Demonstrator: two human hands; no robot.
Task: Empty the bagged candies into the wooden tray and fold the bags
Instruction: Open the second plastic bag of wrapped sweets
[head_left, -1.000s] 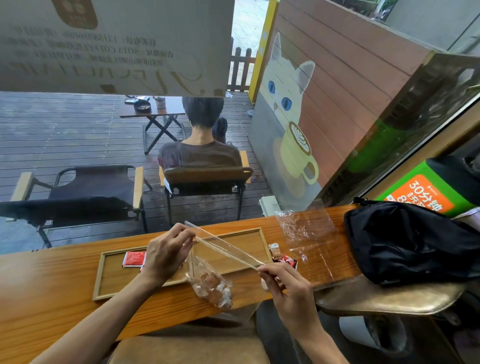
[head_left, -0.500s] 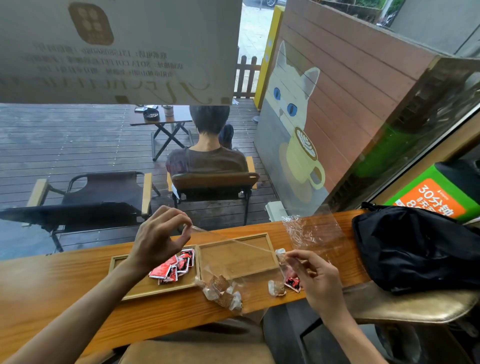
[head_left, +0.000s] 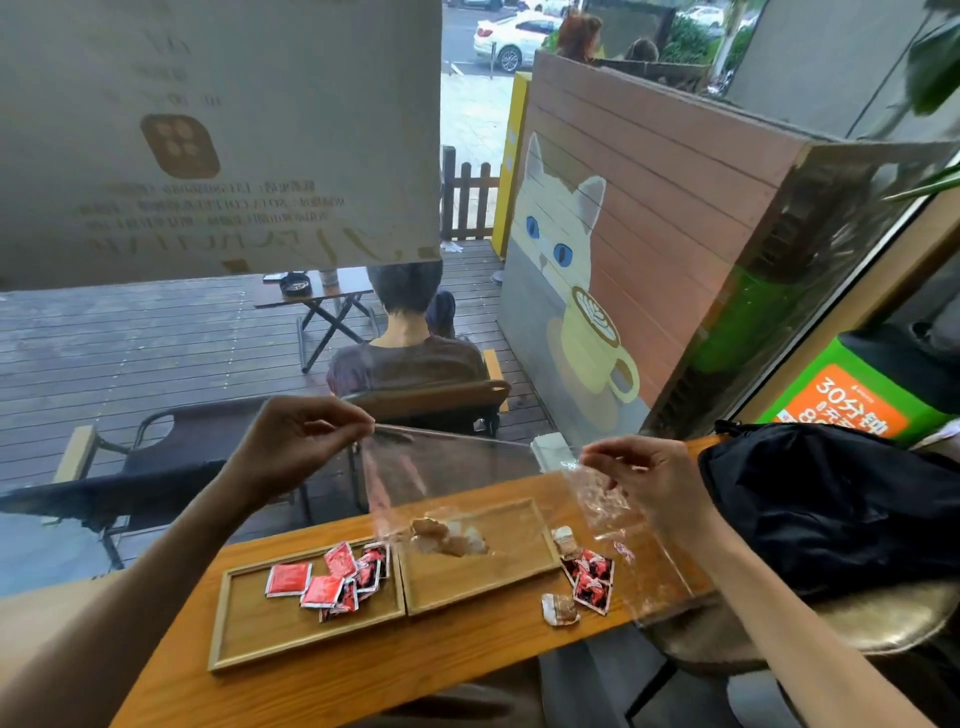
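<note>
I pinch the clear plastic bag (head_left: 447, 483) with my left hand (head_left: 291, 447) and right hand (head_left: 649, 478), brown candies (head_left: 447, 538) spilling above the wooden tray (head_left: 311, 629)'s right compartment; I'd shake gently, staying inside its rim.

The wooden counter (head_left: 322, 670) carries a wooden tray (head_left: 260, 623), loose candies (head_left: 589, 574) and a black bag (head_left: 831, 509).

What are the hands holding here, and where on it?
Both hold one clear plastic bag: left hand pinches one upper corner, right hand the other.
</note>
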